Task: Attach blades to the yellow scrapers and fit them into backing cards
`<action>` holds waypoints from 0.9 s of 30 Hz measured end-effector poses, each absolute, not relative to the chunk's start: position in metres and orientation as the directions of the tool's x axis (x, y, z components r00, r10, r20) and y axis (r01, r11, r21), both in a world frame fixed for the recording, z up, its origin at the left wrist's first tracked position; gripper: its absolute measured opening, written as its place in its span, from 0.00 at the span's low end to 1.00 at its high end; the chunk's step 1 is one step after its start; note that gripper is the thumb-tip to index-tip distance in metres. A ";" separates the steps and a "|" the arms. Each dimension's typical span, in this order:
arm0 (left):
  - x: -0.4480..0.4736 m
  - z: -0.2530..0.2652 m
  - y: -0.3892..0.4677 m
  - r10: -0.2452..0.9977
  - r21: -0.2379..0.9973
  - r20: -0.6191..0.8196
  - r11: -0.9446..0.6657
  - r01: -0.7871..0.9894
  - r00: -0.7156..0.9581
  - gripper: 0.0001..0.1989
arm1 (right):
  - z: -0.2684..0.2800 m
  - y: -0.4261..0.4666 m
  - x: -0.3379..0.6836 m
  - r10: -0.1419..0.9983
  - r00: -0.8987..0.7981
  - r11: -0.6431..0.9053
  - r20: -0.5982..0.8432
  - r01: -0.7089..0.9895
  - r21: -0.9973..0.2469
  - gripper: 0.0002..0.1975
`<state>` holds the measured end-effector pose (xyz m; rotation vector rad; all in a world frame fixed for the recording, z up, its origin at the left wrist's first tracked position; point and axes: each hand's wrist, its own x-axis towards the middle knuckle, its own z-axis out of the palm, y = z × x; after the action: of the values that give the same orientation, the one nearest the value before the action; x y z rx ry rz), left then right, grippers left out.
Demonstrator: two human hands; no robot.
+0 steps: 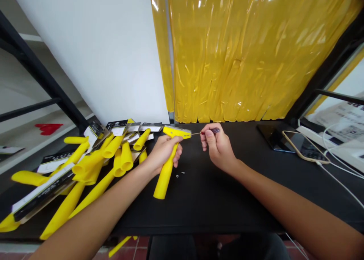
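Note:
My left hand (167, 151) is closed around the neck of a yellow scraper (164, 180), its wide head tilted up toward the right and its handle pointing down to the table. Between the thumb and fingers of my right hand (217, 146) is a thin screwdriver (212, 131) with a dark handle. Its shaft points left, and the tip meets or nearly meets the right end of the scraper head; I cannot tell whether it sits in a screw. Below my left hand, a small nut (177, 176) and a small screw (182, 173) lie on the black table (216, 210).
Several more yellow scrapers (93, 169) with black and white packaging cards are piled on the left. At the right lie a phone (308, 148) with a white cable and a dark tablet-like slab (274, 138). Behind the table hangs a yellow plastic curtain (241, 63).

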<state>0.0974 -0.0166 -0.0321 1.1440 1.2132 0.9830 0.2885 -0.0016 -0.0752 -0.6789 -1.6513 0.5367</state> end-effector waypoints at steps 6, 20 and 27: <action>0.100 -0.049 0.003 0.970 0.979 -0.202 0.199 0.037 0.135 0.13 | -0.086 0.003 0.291 0.718 -0.136 0.696 0.683 0.177 -0.696 0.07; 0.104 -0.071 0.043 0.945 0.983 -0.184 0.177 0.051 0.271 0.07 | -0.090 0.026 0.300 0.766 -0.071 0.641 0.638 0.155 -0.752 0.16; 0.106 -0.072 0.042 0.967 0.987 -0.153 0.158 -0.010 0.206 0.10 | -0.090 0.030 0.302 0.763 -0.124 0.647 0.635 0.160 -0.746 0.16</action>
<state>0.1063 0.0421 -0.0723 1.1654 1.1093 0.9572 0.3022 0.0299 -0.0899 -0.7695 -1.6449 0.6146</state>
